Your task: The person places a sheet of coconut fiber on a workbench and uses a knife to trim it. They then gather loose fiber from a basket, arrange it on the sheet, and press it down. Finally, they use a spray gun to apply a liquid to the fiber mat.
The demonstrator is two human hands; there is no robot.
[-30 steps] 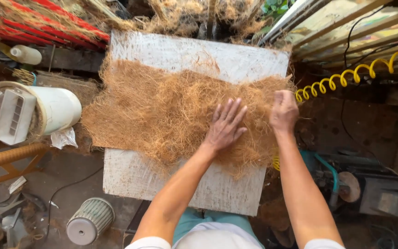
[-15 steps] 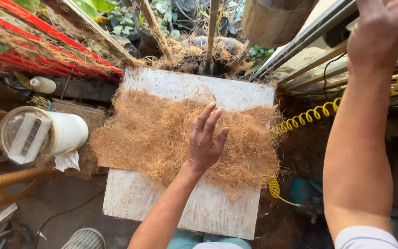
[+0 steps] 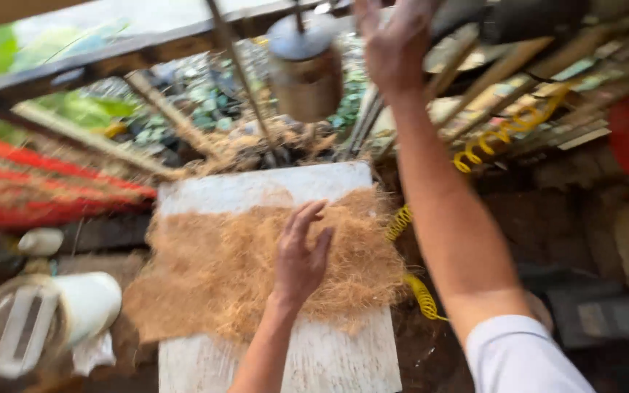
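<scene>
While the left hand (image 3: 301, 255) is pressed flat, fingers spread, on the coir fibre mat (image 3: 256, 266) at frame centre, the right hand (image 3: 394, 40) is raised to the upper edge, open and empty, near a hanging metal cylinder (image 3: 306, 69). The mat lies across the white board (image 3: 256, 191), its long axis running left to right. A holding-down step is judged in hand; steady pressure seems required.

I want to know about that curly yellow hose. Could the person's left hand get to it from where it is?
Probably yes. The left hand lies flat on the brown fibre mat, and the curly yellow hose hangs just off the white board's right edge. Only loose fibre lies between. The raised right arm stays above that path.
</scene>
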